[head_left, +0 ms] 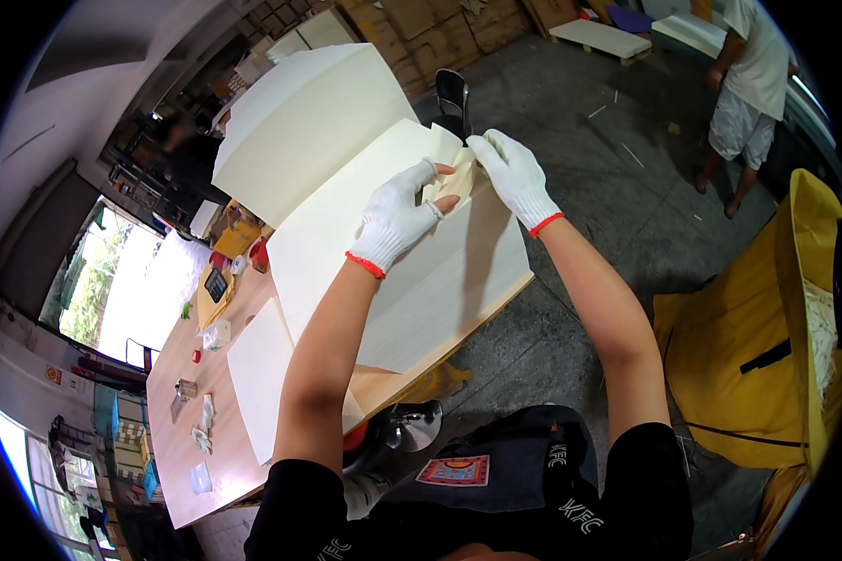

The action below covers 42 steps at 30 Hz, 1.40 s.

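A tall stack of large white paper sheets (384,304) lies on the table before me. My left hand (398,213), in a white knit glove with a red cuff, rests over the stack's upper right part. Its bare thumb and fingertip are apart, touching a lifted, creased cream sheet (456,187). My right hand (513,176), gloved the same way, is closed at the stack's far right corner, its fingers pressed together on that sheet's edge. Exactly how its fingertips grip is partly hidden. Behind, another big stack of sheets (318,122) stands higher.
On the wooden table (173,444) at left are a calculator (216,284), a metal canister (186,389) and loose white sheets (262,374). A black chair (452,98) stands beyond the stack. A large yellow bag (734,346) is at right. Another person (744,84) stands at the far right.
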Motion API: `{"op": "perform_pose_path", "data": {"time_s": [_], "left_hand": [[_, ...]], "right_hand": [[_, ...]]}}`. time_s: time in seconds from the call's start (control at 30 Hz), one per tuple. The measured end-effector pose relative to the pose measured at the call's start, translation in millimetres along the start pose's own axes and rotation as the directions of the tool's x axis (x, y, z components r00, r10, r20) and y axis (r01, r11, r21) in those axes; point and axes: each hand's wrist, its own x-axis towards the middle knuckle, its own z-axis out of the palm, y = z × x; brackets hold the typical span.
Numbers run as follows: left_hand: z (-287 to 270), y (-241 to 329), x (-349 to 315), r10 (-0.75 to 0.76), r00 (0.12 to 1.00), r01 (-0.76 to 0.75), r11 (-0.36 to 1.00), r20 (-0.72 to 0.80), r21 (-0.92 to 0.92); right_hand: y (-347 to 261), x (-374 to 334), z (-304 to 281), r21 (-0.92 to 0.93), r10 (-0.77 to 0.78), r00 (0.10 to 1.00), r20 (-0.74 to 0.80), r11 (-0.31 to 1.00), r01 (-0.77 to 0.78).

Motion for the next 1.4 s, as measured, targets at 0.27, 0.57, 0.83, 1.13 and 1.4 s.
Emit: {"op": "perform_pose_path", "data": {"time_s": [0.27,0.57,0.83,1.13,1.4], "left_hand": [[-3.3,1.0,1.2,-0.049,0.998,0.051,0.997,0.032,-0.051],[0.0,13.0,-4.5,0.058,0.998,-0.058,0.996,0.003,0.070],[-21.3,12.8,-17.2,-0.136,0.988,0.069,0.805,0.070,0.589],[-123.2,-77.5,-9.0,-0.345,0.871,0.375,0.927,-0.349,0.022],[-199.9,-106.2,-114.3,-0.398,0.447,-0.344,0.751,-0.802,-0.564]], "right_hand": [[-0.1,-1.3,0.8,-0.010,0.004,1.000,-0.007,1.000,-0.004],[-12.3,-9.1,-33.1,-0.139,0.019,0.998,-0.064,0.990,-0.028],[-36.0,-42.6,-54.5,-0.199,-0.220,0.973,-0.071,0.959,0.202],[-77.3,-67.1,-11.6,-0.099,-0.354,0.920,0.169,0.923,0.373],[-129.7,-94.3,75.6,-0.091,-0.515,0.734,0.442,0.789,0.608]]}}
